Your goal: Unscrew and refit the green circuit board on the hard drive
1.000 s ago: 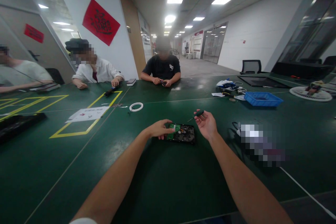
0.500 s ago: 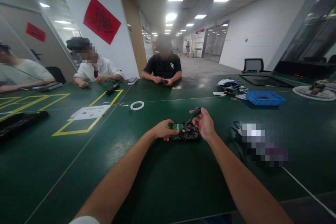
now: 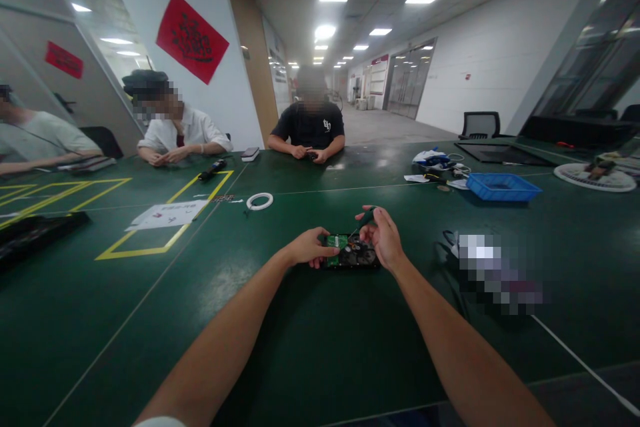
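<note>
A black rectangular device with its inside exposed lies on the green table in front of me. A green circuit board fills its left part, with small wires beside it. My left hand grips the device's left end, thumb over the board. In my right hand is a screwdriver with a dark green handle, held tilted between the fingers. Its thin shaft points down and left to the board's right edge; whether the tip touches is too small to tell.
To the right stand a blue tray and a blurred-out object with a cable. A white ring, a paper sheet and yellow tape lie left. Several people sit across the table, one in a black shirt.
My right hand and the screwdriver have shifted slightly left, and its fingers have changed position on the handle. My left hand stays on the device.
</note>
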Action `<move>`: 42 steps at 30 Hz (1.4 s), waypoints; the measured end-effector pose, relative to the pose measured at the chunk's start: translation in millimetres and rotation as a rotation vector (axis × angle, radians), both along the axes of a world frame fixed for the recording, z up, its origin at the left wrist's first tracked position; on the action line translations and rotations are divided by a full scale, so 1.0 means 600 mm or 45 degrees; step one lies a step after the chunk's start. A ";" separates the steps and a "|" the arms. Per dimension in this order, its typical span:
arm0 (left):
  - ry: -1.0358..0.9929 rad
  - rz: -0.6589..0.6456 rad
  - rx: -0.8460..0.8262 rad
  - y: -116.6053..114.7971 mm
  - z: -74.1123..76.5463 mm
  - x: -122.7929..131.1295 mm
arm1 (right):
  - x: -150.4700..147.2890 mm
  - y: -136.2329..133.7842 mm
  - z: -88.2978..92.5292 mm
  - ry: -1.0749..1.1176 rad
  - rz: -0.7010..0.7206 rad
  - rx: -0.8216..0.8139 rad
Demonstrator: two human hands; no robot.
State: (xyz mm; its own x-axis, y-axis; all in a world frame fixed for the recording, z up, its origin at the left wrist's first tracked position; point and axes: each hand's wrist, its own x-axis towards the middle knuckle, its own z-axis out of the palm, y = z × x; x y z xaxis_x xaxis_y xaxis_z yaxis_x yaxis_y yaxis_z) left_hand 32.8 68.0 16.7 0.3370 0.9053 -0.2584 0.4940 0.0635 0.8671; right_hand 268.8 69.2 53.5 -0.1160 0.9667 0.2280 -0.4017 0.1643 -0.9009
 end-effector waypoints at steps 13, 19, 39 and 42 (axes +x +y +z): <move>-0.014 -0.032 0.028 0.007 -0.014 -0.004 | -0.002 0.008 -0.014 0.032 0.026 0.038; -0.032 -0.024 0.019 0.004 -0.013 -0.005 | -0.002 0.009 -0.015 0.049 0.004 0.035; -0.022 -0.008 0.031 0.003 -0.013 -0.005 | 0.006 0.003 -0.005 -0.058 0.165 -0.065; -0.022 -0.013 0.042 0.002 -0.012 -0.004 | 0.004 0.000 -0.004 -0.066 0.207 -0.060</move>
State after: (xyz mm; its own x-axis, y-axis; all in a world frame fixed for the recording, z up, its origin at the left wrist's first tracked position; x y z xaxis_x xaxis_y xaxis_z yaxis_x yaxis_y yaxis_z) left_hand 30.6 69.4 9.3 0.3505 0.9097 -0.2227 0.4791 0.0301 0.8772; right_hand 271.3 69.3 51.4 -0.2819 0.9439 0.1723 -0.3725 0.0578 -0.9262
